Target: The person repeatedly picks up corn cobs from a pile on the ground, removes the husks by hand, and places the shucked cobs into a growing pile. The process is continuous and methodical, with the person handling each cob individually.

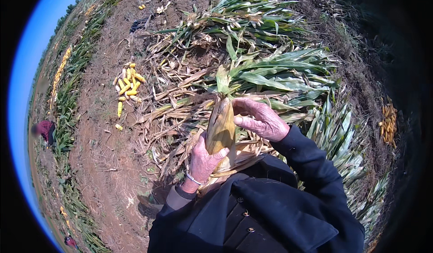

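Note:
An ear of corn in its dry tan husk stands upright in front of my body, its tip pointing away from me. My left hand is closed around its lower half, thumb across the front. Up near the tip, my right hand has its bent fingers and thumb against the right edge of the husk. Whether its fingertips pinch a husk leaf is hard to see. A pale green leaf shows just beyond the tip. Dry husk leaves hang beside the ear's lower right side.
Cut green corn stalks and dry leaves lie ahead and to the right. A pile of husked yellow corn rests on bare soil at left; another corn pile is far right. A person bends down at far left.

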### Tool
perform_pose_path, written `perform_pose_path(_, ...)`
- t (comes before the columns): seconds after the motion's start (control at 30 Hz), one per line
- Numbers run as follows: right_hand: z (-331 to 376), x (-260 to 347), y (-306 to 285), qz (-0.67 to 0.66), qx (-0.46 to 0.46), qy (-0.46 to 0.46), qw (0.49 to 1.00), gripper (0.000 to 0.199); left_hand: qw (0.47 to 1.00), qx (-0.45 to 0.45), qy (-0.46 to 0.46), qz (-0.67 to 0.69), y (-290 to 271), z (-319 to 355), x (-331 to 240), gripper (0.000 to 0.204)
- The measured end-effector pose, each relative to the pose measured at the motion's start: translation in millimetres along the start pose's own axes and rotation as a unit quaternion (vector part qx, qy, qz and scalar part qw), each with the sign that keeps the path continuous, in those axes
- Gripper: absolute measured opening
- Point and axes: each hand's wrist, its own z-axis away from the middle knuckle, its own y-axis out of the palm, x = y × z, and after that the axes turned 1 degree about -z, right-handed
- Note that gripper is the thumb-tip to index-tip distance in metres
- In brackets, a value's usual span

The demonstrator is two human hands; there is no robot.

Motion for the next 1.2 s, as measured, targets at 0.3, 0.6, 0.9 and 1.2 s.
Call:
perform_pose_path(0.3, -27, -31, 32, -0.082, -0.089, -0.022, 0.992, 0.024, 0.997, -0.022, -0.007, -0.07, 7, 8, 16, 0.057)
perform_pose_path(0.6, -39, -31, 55, 0.514, -0.092, -0.398, 0.754, 0.032, 0.997, -0.019, -0.044, -0.061, 5, 9, 34, 0.07)
perform_pose_path(0.9, -21, -38, 132, 0.066, -0.107, -0.198, 0.972, 0.013, 0.99, 0.082, 0.085, -0.072, -26, 22, 82, 0.063)
perform_pose_path(1.2, -14, -52, 162, -0.47, 0.142, 0.27, 0.828, 0.011, 0.85, 0.081, -0.155, 0.497, -62, 1, 101, 0.045)
